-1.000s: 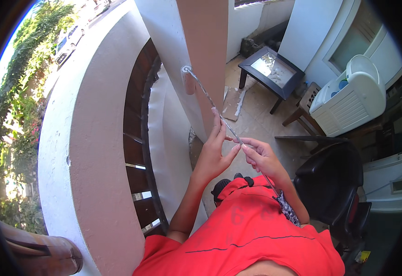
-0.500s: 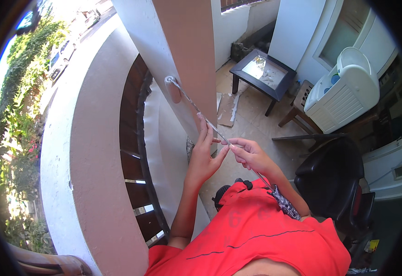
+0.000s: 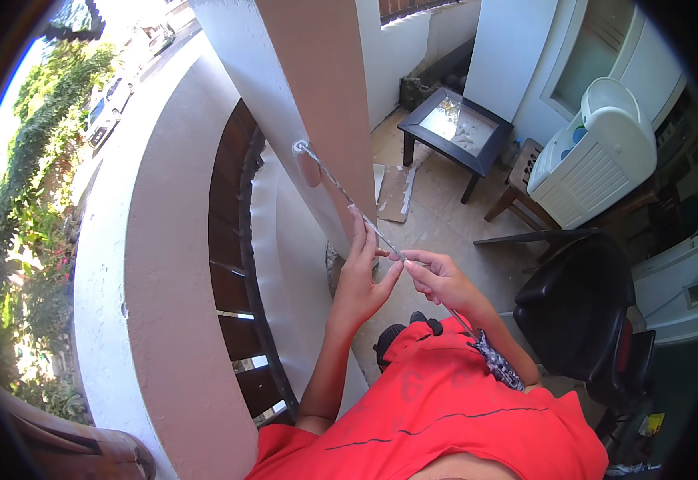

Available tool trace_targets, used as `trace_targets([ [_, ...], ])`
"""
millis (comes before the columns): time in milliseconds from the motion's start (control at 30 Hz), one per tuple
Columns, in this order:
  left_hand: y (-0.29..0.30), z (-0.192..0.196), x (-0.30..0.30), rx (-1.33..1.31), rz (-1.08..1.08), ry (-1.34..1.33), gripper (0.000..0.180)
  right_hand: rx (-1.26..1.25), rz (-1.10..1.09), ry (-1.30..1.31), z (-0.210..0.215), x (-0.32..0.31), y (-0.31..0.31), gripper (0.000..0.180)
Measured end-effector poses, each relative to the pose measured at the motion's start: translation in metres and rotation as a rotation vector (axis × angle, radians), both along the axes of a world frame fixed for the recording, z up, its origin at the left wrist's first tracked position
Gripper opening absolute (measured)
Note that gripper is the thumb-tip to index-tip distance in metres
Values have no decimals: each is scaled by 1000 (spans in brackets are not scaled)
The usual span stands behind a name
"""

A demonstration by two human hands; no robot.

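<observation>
From where I stand, the broad curved parapet (image 3: 173, 288) shows rough, chipped plaster in dull pink and white, beside a square-edged column (image 3: 329, 96) of the same two colours. A long-handled paint roller (image 3: 337, 182) slants down from that column, its pinkish cylinder up against the column's edge, its thin rod crusted with paint, its mottled grey handle by the right forearm. The right hand (image 3: 442, 280) bends inward, its grip pinching the rod in the fingertips, while the left hand (image 3: 358, 290) stands upright and unclenched, straight fingers along the rod.

Cardboard (image 3: 397, 197) and table (image 3: 483, 160) on floor (image 3: 443, 214)
</observation>
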State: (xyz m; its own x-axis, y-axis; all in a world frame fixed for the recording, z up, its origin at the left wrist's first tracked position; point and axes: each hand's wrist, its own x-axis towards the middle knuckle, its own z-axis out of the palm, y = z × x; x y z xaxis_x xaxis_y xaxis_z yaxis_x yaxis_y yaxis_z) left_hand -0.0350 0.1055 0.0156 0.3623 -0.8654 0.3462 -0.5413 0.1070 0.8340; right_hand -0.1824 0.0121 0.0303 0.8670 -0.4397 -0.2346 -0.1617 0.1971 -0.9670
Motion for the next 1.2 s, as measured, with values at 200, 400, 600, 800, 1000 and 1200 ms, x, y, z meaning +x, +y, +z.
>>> trace_targets([
  [200, 0, -1, -3, -7, 1, -18, 75, -29, -18, 1, 2, -3, 2, 36],
  [400, -5, -1, 13, -25, 26, 54, 74, -81, -7, 6, 6, 16, -6, 36],
  [600, -3, 7, 23, -133, 17, 5, 73, -125, -20, -83, 22, 19, -4, 34],
  [800, -4, 36, 10, -363, -114, 145, 72, -64, -54, -287, 54, 8, 3, 34],
  [1000, -16, 51, -8, -560, -150, 684, 59, -5, -111, -444, 43, 23, 13, 35],
  [1200, -9, 59, -12, -565, 9, 681, 53, -189, 213, -218, 39, -25, 1, 53],
])
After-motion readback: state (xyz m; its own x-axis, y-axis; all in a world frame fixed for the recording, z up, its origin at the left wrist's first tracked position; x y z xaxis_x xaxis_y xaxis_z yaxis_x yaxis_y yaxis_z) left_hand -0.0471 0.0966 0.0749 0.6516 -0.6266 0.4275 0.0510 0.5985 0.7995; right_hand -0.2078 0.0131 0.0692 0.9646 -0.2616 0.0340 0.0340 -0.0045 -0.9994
